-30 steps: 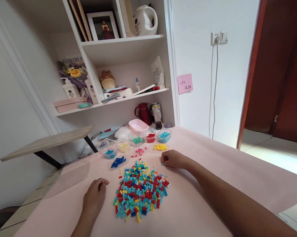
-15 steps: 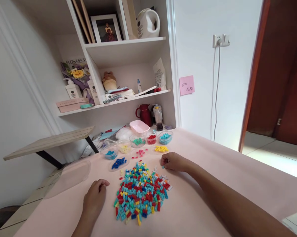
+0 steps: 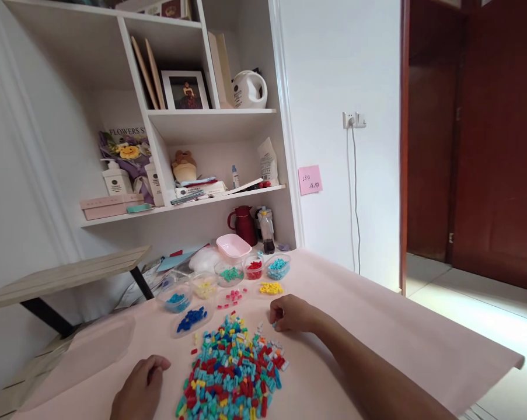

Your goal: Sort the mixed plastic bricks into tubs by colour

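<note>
A heap of small plastic building bricks [image 3: 232, 373] in light blue, red, green, yellow and white spreads over the pink-covered table. At the heap's far right edge is my right hand [image 3: 293, 314], its thumb and fingers pinched. A bit of a light-blue brick [image 3: 274, 325] shows under those fingertips. My left hand [image 3: 141, 385] rests on the table left of the heap, fingers curled in, with nothing showing in them. Beyond the heap, dark blue bricks [image 3: 192, 319] lie in a shallow clear tray, yellow bricks [image 3: 271, 288] in another, and pink bricks [image 3: 233, 296] near them.
Clear tubs hold light-blue bricks [image 3: 278, 266], red bricks [image 3: 254, 268], green bricks [image 3: 231, 273] and blue bricks [image 3: 176, 301]. Behind them stand a pink basin [image 3: 233, 247], a red jug [image 3: 244, 226] and a bottle [image 3: 267, 233]. A clear lid [image 3: 92, 350] lies at left.
The view has tilted up and turned right, so the table and heap appear lower and further left. Both hands keep about the same places beside the heap.
</note>
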Demonstrator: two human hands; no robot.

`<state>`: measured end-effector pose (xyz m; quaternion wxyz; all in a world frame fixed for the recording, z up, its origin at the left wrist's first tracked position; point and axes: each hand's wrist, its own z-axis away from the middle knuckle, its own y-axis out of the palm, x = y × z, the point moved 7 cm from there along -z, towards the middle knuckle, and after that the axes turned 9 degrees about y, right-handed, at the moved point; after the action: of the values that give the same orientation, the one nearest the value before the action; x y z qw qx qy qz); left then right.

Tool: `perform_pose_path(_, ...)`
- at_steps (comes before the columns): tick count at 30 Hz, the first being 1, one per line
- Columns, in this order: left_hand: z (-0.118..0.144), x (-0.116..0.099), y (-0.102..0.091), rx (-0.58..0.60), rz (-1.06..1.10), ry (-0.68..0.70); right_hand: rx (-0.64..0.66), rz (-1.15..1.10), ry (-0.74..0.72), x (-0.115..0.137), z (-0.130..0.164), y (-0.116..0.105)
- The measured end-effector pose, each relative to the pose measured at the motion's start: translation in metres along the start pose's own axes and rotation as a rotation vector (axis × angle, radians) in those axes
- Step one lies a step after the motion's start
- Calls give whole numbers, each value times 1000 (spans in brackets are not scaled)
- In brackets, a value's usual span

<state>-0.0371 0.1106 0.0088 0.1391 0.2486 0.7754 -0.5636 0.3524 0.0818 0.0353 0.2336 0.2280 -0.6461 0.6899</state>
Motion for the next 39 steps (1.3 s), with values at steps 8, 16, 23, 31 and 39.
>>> perform_pose_path(8,5,-13,-7,-24,-35,51,33,-72,18,-8,-8,8)
perform_pose_path(16,8,-14,-4,7,-43,-1,100,-154,31,-18,-11,14)
perform_pose_path(23,11,-19,-5,15,-37,-21,97,-198,51,-20,-12,18)
perform_pose_path(31,15,-22,-9,-6,2,-21,51,-176,92,-5,-9,-1)
perform_pose_path(39,16,-21,-7,-3,-20,-34,-387,-263,139,-4,-62,-87)
